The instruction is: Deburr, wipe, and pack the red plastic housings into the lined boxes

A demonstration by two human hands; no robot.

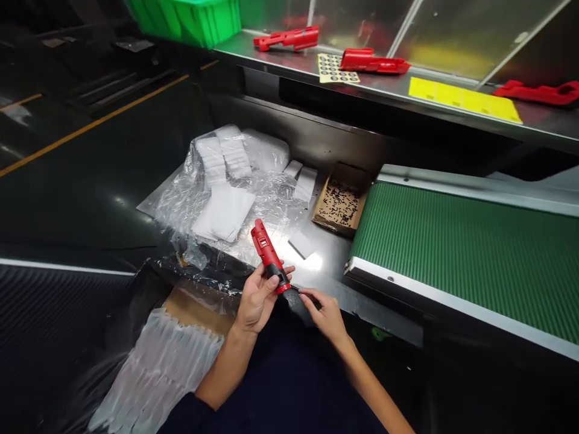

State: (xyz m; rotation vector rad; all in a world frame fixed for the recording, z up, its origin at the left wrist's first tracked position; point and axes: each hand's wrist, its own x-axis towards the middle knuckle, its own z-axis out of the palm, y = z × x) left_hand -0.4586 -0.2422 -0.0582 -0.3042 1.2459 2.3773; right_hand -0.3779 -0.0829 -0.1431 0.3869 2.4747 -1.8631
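My left hand [259, 296] is closed around a red plastic housing [268, 248] with a black section and a red ring at its near end. The housing slants up and to the left, above the front edge of the metal bench. Just right of the ring, my right hand [326, 316] pinches with thumb and forefinger. A thin dark piece shows between its fingertips and the ring, too small to name. Beyond the housing lies a white pad [302, 243] with a dark edge.
White sheets [226, 211] lie on clear plastic wrap at left. A cardboard box [337, 199] of small black pieces adjoins a green conveyor belt [470, 247]. Red parts [289, 39] and yellow labels [465, 99] lie on the shelf. Packed plastic bags [158, 367] stand lower left.
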